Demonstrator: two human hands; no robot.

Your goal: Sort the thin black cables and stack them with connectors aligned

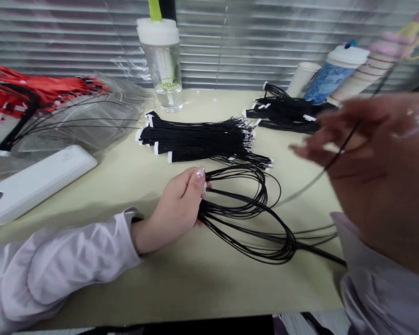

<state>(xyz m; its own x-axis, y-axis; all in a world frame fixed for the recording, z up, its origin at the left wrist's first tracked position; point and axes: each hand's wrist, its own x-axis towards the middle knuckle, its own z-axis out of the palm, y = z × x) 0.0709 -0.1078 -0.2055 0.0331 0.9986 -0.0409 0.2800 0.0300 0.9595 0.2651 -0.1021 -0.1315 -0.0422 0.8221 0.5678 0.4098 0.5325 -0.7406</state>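
Observation:
Near the middle of the table, my left hand point(179, 204) is closed around the white-connector end of a looped bundle of thin black wires point(244, 209). The loops spread to the right and join a thicker black cable point(319, 252) at the lower right. My right hand point(377, 163), blurred and close to the camera, pinches a single black wire point(338, 151) that slants down toward the loops. Just beyond the loops lies a flat stack of black wire bundles point(195, 137) with white connectors.
A white rectangular device point(38, 184) lies left, before a clear plastic bag point(104, 125) and red bundles point(38, 90). Behind the stack stands a clear bottle point(164, 70). More black bundles point(286, 111), a blue-patterned cup point(331, 74) and a white cup point(302, 79) are back right.

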